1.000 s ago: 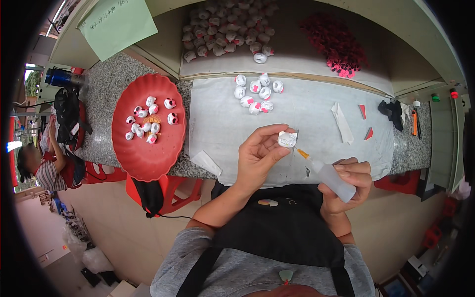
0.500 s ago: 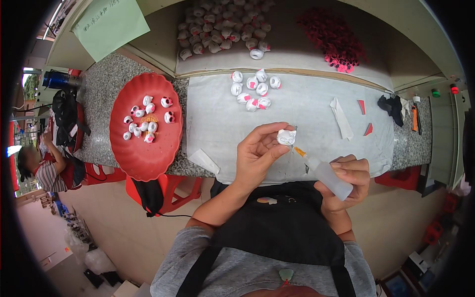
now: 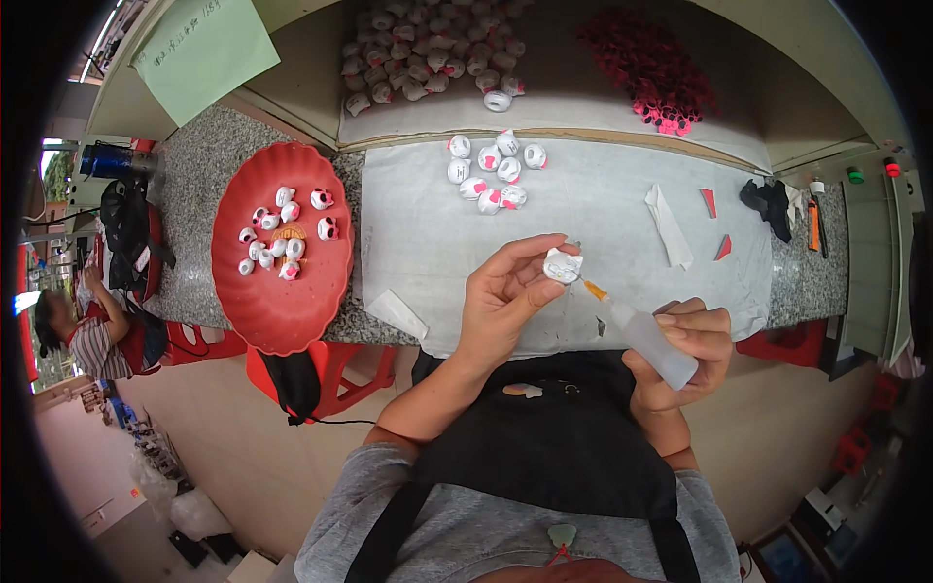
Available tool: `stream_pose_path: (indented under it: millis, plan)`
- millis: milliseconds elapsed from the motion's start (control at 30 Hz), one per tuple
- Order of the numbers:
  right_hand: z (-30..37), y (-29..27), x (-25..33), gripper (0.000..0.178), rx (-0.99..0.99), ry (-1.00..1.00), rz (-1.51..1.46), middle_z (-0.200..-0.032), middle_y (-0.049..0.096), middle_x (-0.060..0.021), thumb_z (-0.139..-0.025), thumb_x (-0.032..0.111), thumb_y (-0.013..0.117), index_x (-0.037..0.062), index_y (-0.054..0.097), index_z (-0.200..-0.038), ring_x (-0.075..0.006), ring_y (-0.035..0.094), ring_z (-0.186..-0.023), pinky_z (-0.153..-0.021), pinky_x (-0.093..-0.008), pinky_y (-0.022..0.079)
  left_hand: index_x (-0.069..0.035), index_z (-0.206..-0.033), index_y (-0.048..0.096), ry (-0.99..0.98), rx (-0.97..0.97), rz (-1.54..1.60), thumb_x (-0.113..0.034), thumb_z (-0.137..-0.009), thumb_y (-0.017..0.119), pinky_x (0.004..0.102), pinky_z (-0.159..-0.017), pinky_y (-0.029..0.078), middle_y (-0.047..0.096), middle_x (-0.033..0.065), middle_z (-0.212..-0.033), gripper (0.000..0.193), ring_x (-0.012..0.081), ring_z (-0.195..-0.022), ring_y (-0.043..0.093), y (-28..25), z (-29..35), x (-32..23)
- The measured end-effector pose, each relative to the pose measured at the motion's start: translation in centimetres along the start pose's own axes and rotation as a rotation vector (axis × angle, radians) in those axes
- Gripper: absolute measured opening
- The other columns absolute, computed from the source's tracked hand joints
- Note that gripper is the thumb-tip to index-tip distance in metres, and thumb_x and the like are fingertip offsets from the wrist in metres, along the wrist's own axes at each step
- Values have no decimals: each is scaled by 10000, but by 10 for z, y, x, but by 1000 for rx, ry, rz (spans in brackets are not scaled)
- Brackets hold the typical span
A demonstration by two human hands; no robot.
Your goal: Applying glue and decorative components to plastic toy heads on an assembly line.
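Between the thumb and fingers of my left hand (image 3: 505,296) is a small white cat-head figure (image 3: 562,266), held above the paper-covered bench. My right hand (image 3: 692,352) is wrapped round a translucent squeeze bottle (image 3: 653,342), tilted so that its orange needle tip (image 3: 595,291) points up-left at the figure. The needle's end is at or very near the figure's lower right side; contact is too fine to tell. Beyond my hands, several white-and-pink heads (image 3: 489,158) lie in a loose group on the white paper (image 3: 408,243).
To the left stands a red scalloped tray (image 3: 255,325) with several small heads. A shelf at the back holds a pile of white heads (image 3: 428,49) and a heap of pink-and-black pieces (image 3: 661,83). Folded paper (image 3: 669,228) and red scraps (image 3: 723,247) lie right. Another person (image 3: 97,335) sits far left.
The bottle and my right hand have shifted slightly right and down. My left hand still holds the figure, nearly in place. The whole view has moved a little.
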State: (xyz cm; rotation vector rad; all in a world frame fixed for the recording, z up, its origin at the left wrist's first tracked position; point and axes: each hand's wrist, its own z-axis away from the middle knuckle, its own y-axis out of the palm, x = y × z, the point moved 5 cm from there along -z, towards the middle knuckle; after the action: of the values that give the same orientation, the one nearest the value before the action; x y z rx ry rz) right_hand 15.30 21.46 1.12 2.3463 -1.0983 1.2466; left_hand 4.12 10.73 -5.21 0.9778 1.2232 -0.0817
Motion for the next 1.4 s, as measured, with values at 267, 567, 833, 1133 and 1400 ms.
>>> stream_pose_path:
  millis: [267,567,833,1133,1400]
  plan:
    - [-2,3,-1,367,16,-5,-22,-745,456,-65,-561,143,735,59,454,-780,-145,456,-580,-555,-254,408,31,-1070,426,-17,9,0,-32,-723,565,279,-804,392,512,143,-992,379,165,-901,511,3,-1,0]
    - [-2,2,-3,367,23,0,-6,-750,456,-66,-553,129,735,58,455,-779,-143,454,-576,-556,-254,406,34,-1066,434,-9,14,-33,23,-714,545,277,-800,395,506,137,-997,369,164,-910,502,3,-2,1]
    - [-3,3,-1,365,42,20,6,-751,454,-62,-549,114,730,61,452,-780,-144,451,-574,-556,-257,403,42,-1031,468,180,60,-322,81,-691,534,289,-819,357,474,139,-1010,348,195,-960,458,6,-2,-8]
    - [-1,2,-1,359,39,23,12,-746,454,-63,-542,76,718,62,453,-783,-146,451,-573,-559,-258,404,44,-1032,467,189,66,-339,86,-692,530,296,-821,363,470,137,-1013,348,197,-958,461,5,0,-8]
    - [0,3,-2,370,36,12,13,-749,451,-63,-534,75,726,63,454,-786,-145,449,-573,-553,-259,405,45,-1028,469,187,68,-333,88,-692,528,302,-822,370,470,139,-1012,344,201,-958,462,5,0,-6]
